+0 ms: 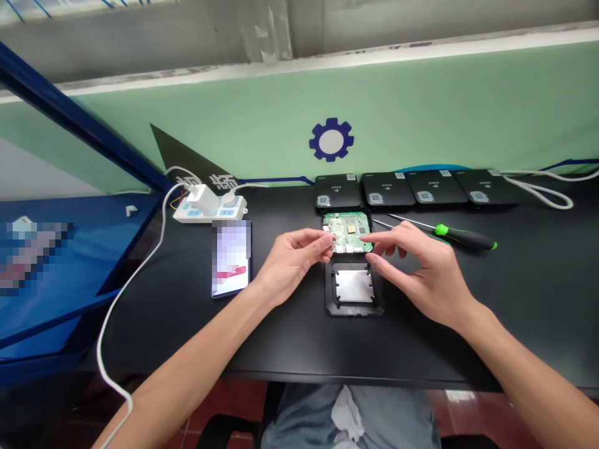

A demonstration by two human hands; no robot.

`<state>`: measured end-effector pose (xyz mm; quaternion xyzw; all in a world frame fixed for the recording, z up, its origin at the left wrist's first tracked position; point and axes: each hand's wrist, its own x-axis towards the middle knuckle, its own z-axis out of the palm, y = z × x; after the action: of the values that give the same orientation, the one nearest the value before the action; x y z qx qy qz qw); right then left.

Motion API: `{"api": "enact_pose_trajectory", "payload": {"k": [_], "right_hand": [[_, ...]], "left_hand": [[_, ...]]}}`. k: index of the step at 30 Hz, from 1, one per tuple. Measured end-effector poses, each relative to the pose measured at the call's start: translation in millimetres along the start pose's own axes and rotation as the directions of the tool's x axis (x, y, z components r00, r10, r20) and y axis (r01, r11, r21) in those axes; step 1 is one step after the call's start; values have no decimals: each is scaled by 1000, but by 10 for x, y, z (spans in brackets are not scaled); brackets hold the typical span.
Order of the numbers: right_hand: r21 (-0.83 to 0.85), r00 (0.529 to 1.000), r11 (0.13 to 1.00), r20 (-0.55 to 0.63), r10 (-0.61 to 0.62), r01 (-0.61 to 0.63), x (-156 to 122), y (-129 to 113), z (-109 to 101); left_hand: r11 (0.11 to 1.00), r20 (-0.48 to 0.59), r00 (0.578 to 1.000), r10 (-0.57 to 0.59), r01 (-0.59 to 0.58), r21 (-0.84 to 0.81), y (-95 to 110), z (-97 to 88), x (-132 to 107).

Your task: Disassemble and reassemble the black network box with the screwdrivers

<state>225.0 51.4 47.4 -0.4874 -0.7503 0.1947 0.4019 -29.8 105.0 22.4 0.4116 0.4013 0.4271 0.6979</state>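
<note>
A green circuit board with a gold-coloured chip sits in a black device casing on the table. My left hand pinches the board's lower left corner between thumb and fingers. Over its right edge, my right hand reaches with the index fingertip at the board and the thumb lower down, a gap between them. Whether that fingertip presses on the board I cannot tell. Just below, nearer to me, lies a black cover with a silver metal plate facing up.
Several closed black boxes stand in a row along the green partition. A green-and-black screwdriver lies right of the board, beside another thin metal shaft. To the left are a phone, a white power strip and a trailing white cable.
</note>
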Motion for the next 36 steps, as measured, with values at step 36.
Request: {"api": "enact_pose_trajectory", "payload": {"k": [36], "right_hand": [[-378, 894, 815, -99, 437, -440, -394, 1030, -1002]], "left_hand": [[810, 62, 974, -217, 215, -546, 207, 75, -99]]}}
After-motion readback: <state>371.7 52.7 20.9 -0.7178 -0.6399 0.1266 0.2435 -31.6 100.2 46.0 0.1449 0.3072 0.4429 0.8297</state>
